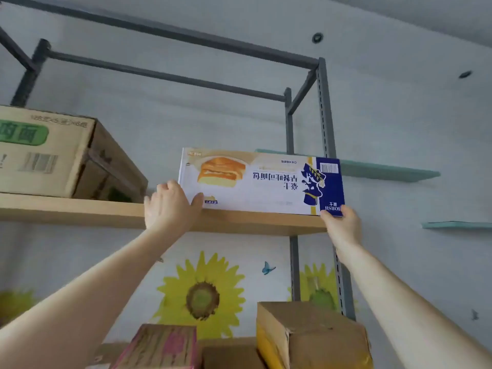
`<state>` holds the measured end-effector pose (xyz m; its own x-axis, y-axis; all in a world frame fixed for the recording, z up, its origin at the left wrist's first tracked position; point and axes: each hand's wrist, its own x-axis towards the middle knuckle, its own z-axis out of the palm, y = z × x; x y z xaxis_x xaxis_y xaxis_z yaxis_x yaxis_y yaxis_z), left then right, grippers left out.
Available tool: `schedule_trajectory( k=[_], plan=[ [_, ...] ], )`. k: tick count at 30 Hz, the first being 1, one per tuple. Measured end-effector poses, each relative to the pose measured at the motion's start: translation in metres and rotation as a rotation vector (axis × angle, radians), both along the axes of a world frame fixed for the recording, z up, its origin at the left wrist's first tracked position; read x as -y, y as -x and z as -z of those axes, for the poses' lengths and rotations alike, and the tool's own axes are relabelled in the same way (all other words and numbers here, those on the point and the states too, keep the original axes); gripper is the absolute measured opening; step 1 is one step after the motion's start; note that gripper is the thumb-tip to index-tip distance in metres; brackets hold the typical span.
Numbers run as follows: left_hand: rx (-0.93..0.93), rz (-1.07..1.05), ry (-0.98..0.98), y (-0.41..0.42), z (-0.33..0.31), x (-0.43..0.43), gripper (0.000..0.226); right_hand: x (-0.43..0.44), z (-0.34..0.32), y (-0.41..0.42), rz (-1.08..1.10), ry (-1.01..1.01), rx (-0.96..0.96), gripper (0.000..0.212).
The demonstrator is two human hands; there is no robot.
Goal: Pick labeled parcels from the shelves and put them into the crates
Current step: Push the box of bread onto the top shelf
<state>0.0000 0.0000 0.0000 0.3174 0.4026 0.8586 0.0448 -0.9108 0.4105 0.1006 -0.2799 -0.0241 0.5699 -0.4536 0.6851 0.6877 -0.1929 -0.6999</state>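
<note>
A long white and blue bread box (261,182), printed upside down with a bread picture and a barcode, stands on the top wooden shelf (80,211) near its right end. My left hand (170,206) grips the box's lower left corner, thumb on its front face. My right hand (342,226) holds the lower right blue corner, just past the shelf's end. Both arms reach upward. No crate is in view.
A large brown carton (53,153) with a green label sits on the same shelf to the left. Below stand a brown carton (314,336) and a pink-printed box (159,347). Grey metal uprights (326,129) frame the rack. Small teal wall shelves (386,170) hang to the right.
</note>
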Motion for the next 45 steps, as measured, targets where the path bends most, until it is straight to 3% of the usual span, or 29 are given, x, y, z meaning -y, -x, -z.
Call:
schedule_trajectory(
  k=[4,8,11,13,15,17,19,22,24,26,29,35,40,45],
  plan=[
    [-0.149,-0.228,0.009,-0.027,-0.018,-0.015,0.076,0.015,-0.015,-0.036,0.033,-0.074,-0.024,0.04],
    [-0.252,-0.242,-0.028,-0.043,-0.021,-0.025,0.061,0.025,-0.017,-0.063,-0.056,-0.056,-0.047,0.043],
    [-0.102,-0.175,-0.012,-0.042,-0.023,-0.031,0.056,0.03,-0.017,-0.067,-0.044,-0.022,0.028,0.045],
    [0.127,-0.078,0.002,-0.042,-0.025,-0.034,0.052,0.031,-0.024,-0.058,-0.086,-0.037,0.154,0.038],
    [0.436,0.172,0.11,-0.038,-0.032,-0.032,0.044,0.03,-0.04,-0.044,-0.28,-0.096,0.33,0.026],
    [0.639,0.533,0.308,-0.032,-0.043,-0.025,0.046,0.026,-0.057,-0.032,-0.442,-0.131,0.443,0.03],
    [0.729,0.769,0.42,-0.029,-0.054,-0.02,0.057,0.023,-0.068,-0.028,-0.489,-0.114,0.467,0.043],
    [0.8,0.777,0.423,-0.026,-0.06,-0.02,0.067,0.023,-0.075,-0.031,-0.531,-0.192,0.474,0.04],
    [0.821,0.61,0.305,-0.025,-0.063,-0.027,0.043,0.026,-0.082,-0.033,-0.509,-0.24,0.482,0.022],
    [0.831,0.537,0.256,-0.023,-0.07,-0.032,0.029,0.028,-0.091,-0.032,-0.431,-0.247,0.502,0.017],
    [0.78,0.561,0.344,-0.022,-0.084,-0.034,0.045,0.024,-0.107,-0.03,-0.323,-0.238,0.498,0.033],
    [0.859,0.652,0.459,-0.027,-0.096,-0.041,0.049,0.029,-0.129,-0.031,-0.302,-0.203,0.536,0.02],
    [0.647,0.628,0.389,-0.043,-0.091,-0.04,0.048,0.026,-0.123,-0.054,-0.27,-0.161,0.444,0.031],
    [0.608,0.687,0.4,-0.046,-0.087,-0.04,0.051,0.025,-0.12,-0.059,-0.284,-0.114,0.38,0.037]
  ],
)
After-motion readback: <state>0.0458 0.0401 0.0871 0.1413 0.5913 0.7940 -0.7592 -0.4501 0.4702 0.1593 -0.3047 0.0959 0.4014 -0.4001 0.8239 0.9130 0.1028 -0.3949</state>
